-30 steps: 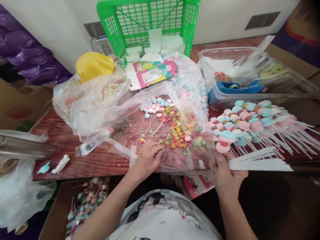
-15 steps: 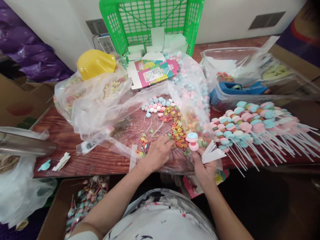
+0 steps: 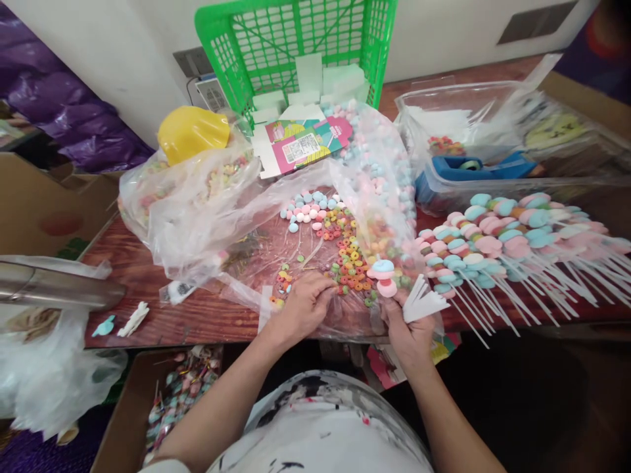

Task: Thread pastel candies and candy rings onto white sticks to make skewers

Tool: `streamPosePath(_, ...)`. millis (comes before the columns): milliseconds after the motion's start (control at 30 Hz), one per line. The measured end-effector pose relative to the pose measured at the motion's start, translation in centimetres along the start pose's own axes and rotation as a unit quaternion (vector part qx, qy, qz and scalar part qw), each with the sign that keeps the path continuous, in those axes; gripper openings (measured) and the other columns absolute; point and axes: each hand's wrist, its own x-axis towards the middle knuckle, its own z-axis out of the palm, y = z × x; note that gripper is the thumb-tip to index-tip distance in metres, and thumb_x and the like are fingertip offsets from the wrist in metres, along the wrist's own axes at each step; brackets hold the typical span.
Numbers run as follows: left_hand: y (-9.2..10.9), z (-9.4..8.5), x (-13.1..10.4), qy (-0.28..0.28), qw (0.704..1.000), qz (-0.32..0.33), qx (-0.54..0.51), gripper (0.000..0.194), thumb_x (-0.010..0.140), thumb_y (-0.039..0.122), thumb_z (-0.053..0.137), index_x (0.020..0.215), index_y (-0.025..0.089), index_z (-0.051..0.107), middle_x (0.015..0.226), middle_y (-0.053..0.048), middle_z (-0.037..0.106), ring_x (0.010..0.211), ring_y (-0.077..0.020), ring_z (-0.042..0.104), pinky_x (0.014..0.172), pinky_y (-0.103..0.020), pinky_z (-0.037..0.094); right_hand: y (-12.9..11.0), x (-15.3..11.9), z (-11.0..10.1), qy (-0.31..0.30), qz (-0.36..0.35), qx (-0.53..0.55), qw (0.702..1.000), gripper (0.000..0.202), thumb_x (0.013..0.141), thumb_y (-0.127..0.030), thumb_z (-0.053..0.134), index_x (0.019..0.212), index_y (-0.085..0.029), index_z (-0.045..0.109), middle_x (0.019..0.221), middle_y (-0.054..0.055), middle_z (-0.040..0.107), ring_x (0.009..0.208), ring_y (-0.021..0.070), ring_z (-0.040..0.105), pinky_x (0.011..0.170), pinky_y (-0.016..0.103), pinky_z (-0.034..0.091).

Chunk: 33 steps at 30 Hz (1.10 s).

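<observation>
My right hand (image 3: 411, 335) is closed around a fanned bundle of white sticks (image 3: 424, 301) and a candy skewer (image 3: 383, 277). The skewer stands upright, with blue and pink marshmallows and a red ring between them. Over the plastic sheet, my left hand (image 3: 308, 303) has its fingertips pinched together at the near edge of a pile of colourful cereal rings (image 3: 352, 263). Whatever lies between those fingertips is hidden. Small pink, white and blue marshmallows (image 3: 308, 209) are heaped behind the rings.
Finished marshmallow skewers (image 3: 493, 236) are stacked at the right. Behind them stands a clear tub (image 3: 424, 190) with a blue tape dispenser (image 3: 480, 167). A green crate (image 3: 217, 52) is at the back, cereal bags (image 3: 172, 203) at the left, a box of wrapped candies (image 3: 118, 407) below.
My left hand has drawn slightly back towards me, its fingers closing into a pinch. The right hand still holds the skewer and sticks. The camera view has shifted a little.
</observation>
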Motion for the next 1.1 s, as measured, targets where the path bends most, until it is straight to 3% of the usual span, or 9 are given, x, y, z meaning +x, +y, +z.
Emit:
streamPosePath(167,1.3,1.2,0.9,-0.068,0.99,-0.026,0.125,0.019,0.089,0.02,0.053,0.082,0.019,0.071,0.083,-0.007,0.064,0.083,-0.0202,0.057,0.073,-0.034,0.047,0.3,-0.1,0.3,-0.001,0.005,0.018,1.0,0.021,0.085,-0.035,0.059,0.078,-0.016,0.067,0.059,-0.001,0.054,0.058,0.0148,0.053,0.057,0.028,0.046)
streamPosePath(267,1.6,1.5,0.7,-0.072,0.983,-0.008,0.171,0.021,0.089,0.018,0.05,0.083,0.02,0.071,0.085,-0.008,0.062,0.084,-0.0216,0.055,0.072,-0.034,0.046,0.2,0.0,0.2,-0.003,-0.005,0.014,1.0,0.02,0.085,-0.033,0.058,0.076,-0.017,0.066,0.056,-0.002,0.051,0.055,0.0134,0.05,0.056,0.027,0.044)
streamPosePath(433,1.5,1.1,-0.7,-0.022,0.998,0.045,0.04,0.02,0.09,0.015,0.05,0.093,0.018,0.07,0.091,-0.008,0.065,0.086,-0.0184,0.056,0.077,-0.034,0.047,-0.3,0.1,0.0,-0.024,-0.023,0.0,0.999,0.024,0.087,-0.03,0.056,0.065,-0.018,0.06,0.054,-0.004,0.044,0.051,0.011,0.042,0.051,0.026,0.038)
streamPosePath(567,0.6,0.2,-1.2,0.072,0.996,-0.018,-0.045,0.014,0.089,0.02,0.057,0.091,0.019,0.07,0.086,-0.006,0.066,0.083,-0.0165,0.06,0.076,-0.032,0.049,0.0,0.0,-0.1,-0.041,-0.027,-0.014,0.999,0.022,0.087,-0.029,0.056,0.068,-0.02,0.061,0.056,-0.004,0.044,0.053,0.0119,0.041,0.052,0.026,0.037)
streamPosePath(633,0.2,-0.3,-1.1,0.092,0.993,-0.044,-0.06,0.013,0.087,0.023,0.059,0.089,0.019,0.071,0.084,-0.005,0.066,0.082,-0.0164,0.061,0.074,-0.031,0.049,0.2,0.0,-0.1,-0.037,-0.013,-0.007,0.999,0.019,0.087,-0.031,0.056,0.074,-0.019,0.064,0.056,-0.004,0.044,0.052,0.0118,0.04,0.052,0.026,0.037)
streamPosePath(767,0.4,-0.4,-0.5,0.039,0.998,-0.049,-0.032,0.014,0.087,0.022,0.059,0.086,0.018,0.072,0.08,-0.005,0.065,0.079,-0.0164,0.06,0.073,-0.031,0.048,0.4,-0.1,0.0,-0.035,0.0,0.006,0.999,0.023,0.087,-0.033,0.056,0.07,-0.019,0.062,0.055,-0.004,0.044,0.052,0.0114,0.04,0.051,0.025,0.036)
streamPosePath(900,1.0,0.6,0.4,-0.032,0.996,-0.035,0.071,0.017,0.087,0.02,0.057,0.08,0.019,0.072,0.08,-0.006,0.064,0.08,-0.0184,0.057,0.075,-0.034,0.046,0.3,0.0,0.0,-0.041,-0.026,-0.007,0.999,0.025,0.087,-0.029,0.056,0.064,-0.019,0.058,0.057,-0.004,0.046,0.054,0.0117,0.043,0.053,0.025,0.039)
streamPosePath(1100,1.6,1.4,1.0,-0.061,0.978,-0.039,0.196,0.019,0.087,0.022,0.056,0.08,0.021,0.072,0.079,-0.007,0.058,0.078,-0.021,0.052,0.066,-0.033,0.043,0.8,-0.2,-0.5,-0.022,-0.036,-0.013,0.999,0.016,0.084,-0.026,0.056,0.072,-0.02,0.064,0.056,-0.003,0.051,0.052,0.0129,0.047,0.053,0.026,0.042)
